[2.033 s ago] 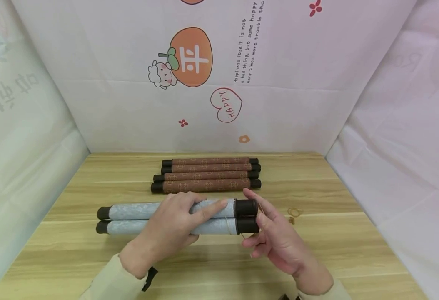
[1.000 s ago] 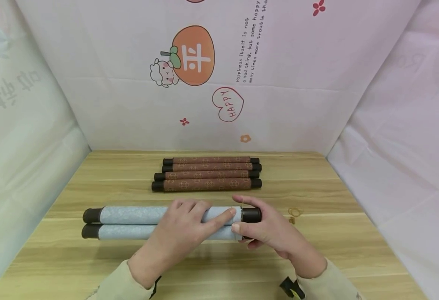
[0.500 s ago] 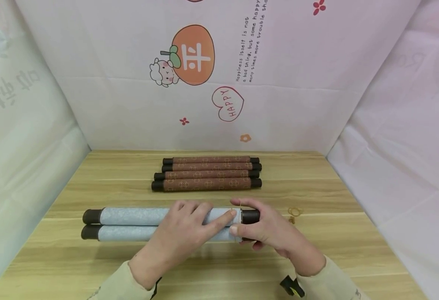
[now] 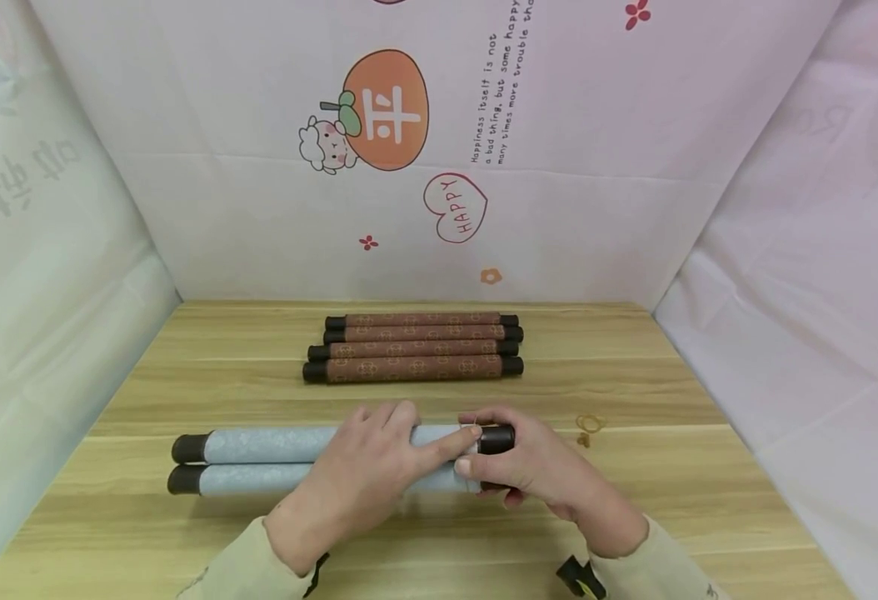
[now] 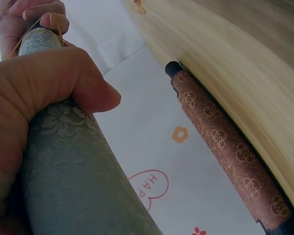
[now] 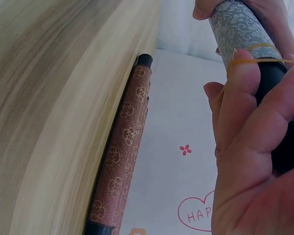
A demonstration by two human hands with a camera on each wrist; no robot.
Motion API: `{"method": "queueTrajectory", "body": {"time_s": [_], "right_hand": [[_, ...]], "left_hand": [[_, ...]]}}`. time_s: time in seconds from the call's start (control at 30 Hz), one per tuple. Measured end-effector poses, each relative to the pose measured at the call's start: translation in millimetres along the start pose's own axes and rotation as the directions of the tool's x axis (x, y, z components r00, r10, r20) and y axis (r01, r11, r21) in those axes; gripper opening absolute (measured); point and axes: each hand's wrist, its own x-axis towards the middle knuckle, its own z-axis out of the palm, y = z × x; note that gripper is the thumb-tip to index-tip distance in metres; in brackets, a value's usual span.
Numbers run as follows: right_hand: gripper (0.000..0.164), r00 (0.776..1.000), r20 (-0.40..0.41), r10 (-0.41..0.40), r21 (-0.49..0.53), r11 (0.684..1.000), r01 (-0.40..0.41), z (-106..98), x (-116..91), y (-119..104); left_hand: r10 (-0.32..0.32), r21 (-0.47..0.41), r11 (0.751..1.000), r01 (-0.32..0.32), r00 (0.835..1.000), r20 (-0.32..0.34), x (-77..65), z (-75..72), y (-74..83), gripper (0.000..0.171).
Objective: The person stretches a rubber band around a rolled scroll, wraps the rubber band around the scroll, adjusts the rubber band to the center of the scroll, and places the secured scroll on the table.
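1. Currently, the left hand [image 4: 367, 467] grips two blue scrolls [image 4: 270, 447], side by side over the wooden table [image 4: 409, 558].
2. At the blue scrolls' right end, the right hand [image 4: 540, 462] curls its fingers, hooked in a yellow rubber band [image 6: 264, 60] (stretched taut).
3. Right of the blue scrolls lie loose bands [image 4: 591, 423].
4. Beyond the blue scrolls rest four brown scrolls [image 4: 412, 367], then hangs printed cloth [image 4: 559, 233].
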Motion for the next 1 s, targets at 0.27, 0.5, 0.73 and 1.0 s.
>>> {"method": "queueTrajectory", "body": {"time_s": [0.27, 0.5, 0.73, 1.0], "right_hand": [[0.081, 1.000, -0.015, 0.010, 0.106, 0.994, -0.009, 3, -2, 7], [0.078, 0.998, -0.064, 0.010, 0.254, 0.967, 0.006, 15, -1, 15], [0.071, 0.993, -0.113, -0.019, 0.259, 0.965, 0.048, 21, 0, 19], [0.067, 0.988, -0.150, -0.036, 0.283, 0.956, 0.078, 27, -2, 23]], "left_hand": [[-0.043, -0.145, 0.988, 0.049, 0.998, 0.043, 0.5, 1.0, 2.4, 0.113], [-0.079, -0.143, 0.987, 0.080, 0.997, 0.013, 2.8, 2.6, 0.7, 0.104], [-0.088, -0.122, 0.988, 0.089, 0.996, 0.017, 1.5, 2.3, -1.9, 0.103], [-0.103, -0.121, 0.987, 0.106, 0.994, 0.030, -0.9, 4.3, -3.0, 0.105]]}}
